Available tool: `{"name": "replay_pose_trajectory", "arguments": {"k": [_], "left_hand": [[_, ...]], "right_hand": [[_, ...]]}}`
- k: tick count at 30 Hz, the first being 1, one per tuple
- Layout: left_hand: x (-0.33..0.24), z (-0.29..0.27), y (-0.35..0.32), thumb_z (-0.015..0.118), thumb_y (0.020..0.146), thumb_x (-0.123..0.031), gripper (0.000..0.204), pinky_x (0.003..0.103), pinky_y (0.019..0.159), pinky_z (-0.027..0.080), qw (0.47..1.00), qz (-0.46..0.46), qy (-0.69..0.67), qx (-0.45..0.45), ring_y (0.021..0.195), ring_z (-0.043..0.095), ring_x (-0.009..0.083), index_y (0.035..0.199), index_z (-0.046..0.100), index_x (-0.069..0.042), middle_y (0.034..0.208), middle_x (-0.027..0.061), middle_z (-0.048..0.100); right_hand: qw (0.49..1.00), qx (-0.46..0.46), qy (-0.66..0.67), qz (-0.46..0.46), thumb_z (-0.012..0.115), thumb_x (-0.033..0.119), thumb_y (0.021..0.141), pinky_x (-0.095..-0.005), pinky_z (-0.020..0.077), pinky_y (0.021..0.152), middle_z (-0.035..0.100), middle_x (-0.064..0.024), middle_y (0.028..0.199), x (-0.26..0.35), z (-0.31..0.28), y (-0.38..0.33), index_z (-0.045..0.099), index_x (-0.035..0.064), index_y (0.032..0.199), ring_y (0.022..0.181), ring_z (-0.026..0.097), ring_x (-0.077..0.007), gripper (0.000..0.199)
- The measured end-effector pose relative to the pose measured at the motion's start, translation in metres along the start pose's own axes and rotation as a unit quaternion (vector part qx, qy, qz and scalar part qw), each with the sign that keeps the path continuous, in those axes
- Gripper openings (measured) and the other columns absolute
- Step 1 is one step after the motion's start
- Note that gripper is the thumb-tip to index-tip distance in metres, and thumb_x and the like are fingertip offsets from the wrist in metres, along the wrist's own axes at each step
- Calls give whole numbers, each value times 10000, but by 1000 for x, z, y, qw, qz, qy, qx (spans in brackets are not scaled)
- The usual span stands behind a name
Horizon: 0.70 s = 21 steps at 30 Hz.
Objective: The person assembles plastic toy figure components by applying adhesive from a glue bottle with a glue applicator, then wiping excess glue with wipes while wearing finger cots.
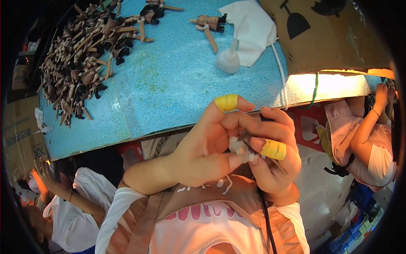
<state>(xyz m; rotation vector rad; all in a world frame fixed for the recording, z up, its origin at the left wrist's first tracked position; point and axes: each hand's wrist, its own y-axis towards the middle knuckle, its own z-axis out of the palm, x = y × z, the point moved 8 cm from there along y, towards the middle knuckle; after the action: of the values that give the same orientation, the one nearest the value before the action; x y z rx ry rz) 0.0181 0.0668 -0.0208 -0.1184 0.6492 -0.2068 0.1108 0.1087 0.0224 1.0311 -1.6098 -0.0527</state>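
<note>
Both my hands are raised in front of the table's near edge, close together around a small pale and dark figurine (239, 148). My left hand (198, 146) pinches it from the left, with thumb below and fingers curled above; yellow tape wraps one finger. From the right, my right hand (277, 163) has its fingers closed on the same piece, also with yellow tape on a finger. The fingers hide much of the figurine. On the table beyond lies a similar figurine (209, 23) with dark boots and a flat tan stick attached.
A heap of figurines (80, 59) with tan sticks covers the table's left part. A small white squeeze bottle (228, 60) stands beside a white cloth (249, 27). A cardboard box (334, 38) is at far right. Co-workers sit left (80, 211) and right (359, 139).
</note>
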Motion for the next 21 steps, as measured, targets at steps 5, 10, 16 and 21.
{"name": "replay_pose_trajectory", "arguments": {"k": [5, 10, 16, 21], "left_hand": [[-24, 31, 3, 639, 725, -46, 754, 332, 783, 449, 883, 244, 388, 103, 964, 514, 238, 1301, 154, -81, 1102, 244, 465], [-27, 39, 6, 662, 716, -69, 731, 336, 755, 456, 816, 267, 497, 124, 952, 521, 252, 1285, 204, -95, 1098, 256, 473], [-33, 53, 8, 644, 536, 21, 624, 397, 676, 472, 751, 409, 513, 78, 780, 550, 336, 1128, 459, -50, 990, 173, 536], [-31, 58, 7, 641, 561, 24, 558, 424, 714, 486, 715, 446, 534, 72, 796, 560, 338, 1087, 477, -61, 981, 164, 545]], "right_hand": [[929, -241, 244, 137, 703, 172, 646, -394, 433, 846, 544, -251, 1046, -14, -25, -20, 589, -49, 947, 955, 547, -331, 391], [997, -76, 1, 31, 689, 164, 622, -403, 405, 856, 571, -234, 1041, 3, -33, -4, 600, -29, 941, 949, 575, -314, 383], [995, -34, -50, 80, 647, 101, 562, -417, 334, 940, 604, -195, 1044, 3, -35, -3, 608, 0, 932, 959, 597, -266, 386], [995, -71, -33, 67, 636, 84, 579, -439, 298, 973, 593, -182, 1061, 0, -38, -7, 600, 20, 940, 979, 593, -283, 368]]}}
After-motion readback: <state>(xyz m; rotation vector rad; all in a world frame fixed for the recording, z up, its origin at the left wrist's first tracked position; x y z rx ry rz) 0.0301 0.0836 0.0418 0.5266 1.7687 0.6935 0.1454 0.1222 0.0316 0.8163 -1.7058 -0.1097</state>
